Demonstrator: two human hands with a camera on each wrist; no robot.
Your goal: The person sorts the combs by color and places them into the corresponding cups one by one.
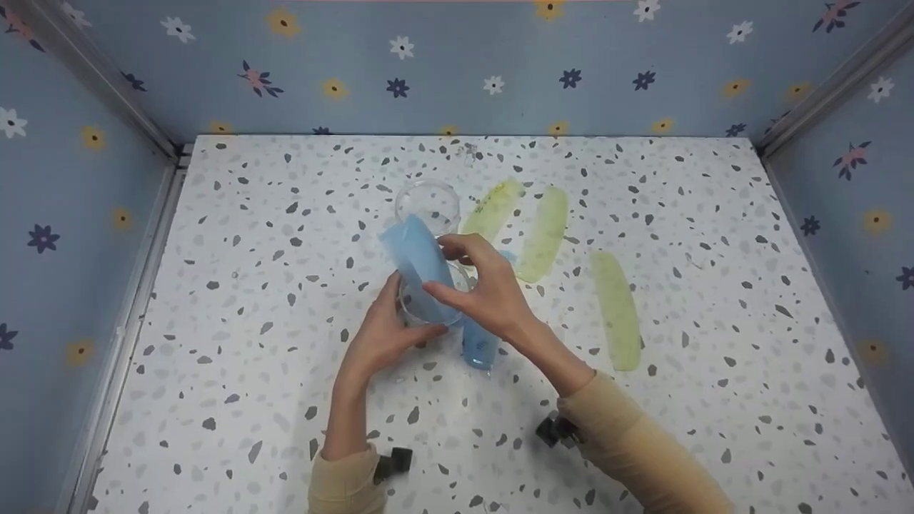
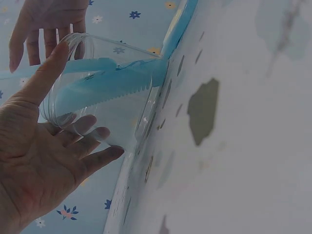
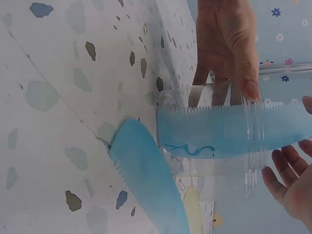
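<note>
A clear plastic jar (image 3: 209, 168) stands upright on the table. My left hand (image 1: 375, 335) holds it around the side, thumb near the threaded rim in the left wrist view. A blue comb (image 1: 421, 257) leans inside the jar, its upper end sticking out of the mouth; its teeth and a dark bird-like mark show through the wall in the right wrist view. My right hand (image 1: 493, 289) is over the mouth beside the comb, fingers loosely spread and seemingly apart from it. Another blue comb (image 1: 480, 346) lies on the table, partly hidden under the right hand and forearm.
A clear round lid (image 1: 428, 200) lies just behind the jar. Several pale green combs lie to the right, among them one comb (image 1: 615, 310) set apart from the others. Blue flowered panels (image 1: 457, 64) enclose the speckled table (image 1: 285, 400) at the back and sides.
</note>
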